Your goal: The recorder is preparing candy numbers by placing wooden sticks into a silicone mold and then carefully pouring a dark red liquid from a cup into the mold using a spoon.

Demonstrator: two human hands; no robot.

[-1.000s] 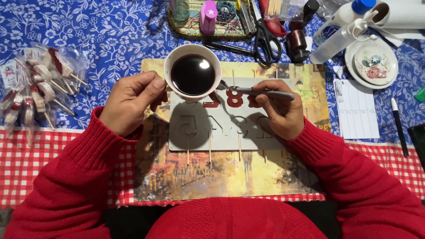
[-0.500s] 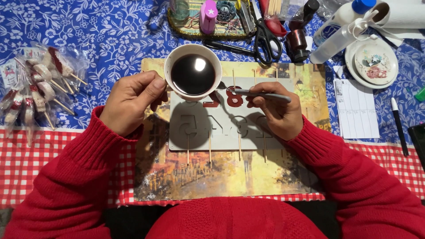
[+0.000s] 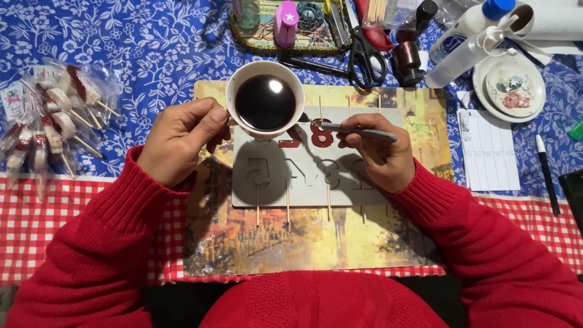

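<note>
- While the left hand (image 3: 182,141) held the white cup (image 3: 265,100) by its side, thumb and fingers clamped on the wall and handle area, the cup hung tilted over the top left corner of the grey number mould (image 3: 303,161).
- Dark liquid filled the cup nearly to the rim, with a bright glint on its surface.
- Just to the cup's right, the right hand (image 3: 379,155) pinched a thin grey tool (image 3: 358,130), its fingers (image 3: 364,124) closed together on the shaft.
- That tool lay nearly level, its long axis running left to right, with the tip pointing left toward the cup's rim and just beside it; whether tip and rim touched could not be told.
- Below the tool tip, two red filled numerals (image 3: 310,135) sat in the mould's top row, so the tool was the nearer of the two to them, and the cup stood above and to their left.
- Lower cavities in the mould looked empty and grey, each with a thin wooden stick (image 3: 288,206) running down out of it onto the painted placemat (image 3: 316,243).
- Well apart on the left lay a clear bag of finished pieces on sticks (image 3: 51,124); scissors (image 3: 364,51) and a small plate (image 3: 509,88) lay beyond the mould on the blue flowered cloth (image 3: 121,42).
</note>
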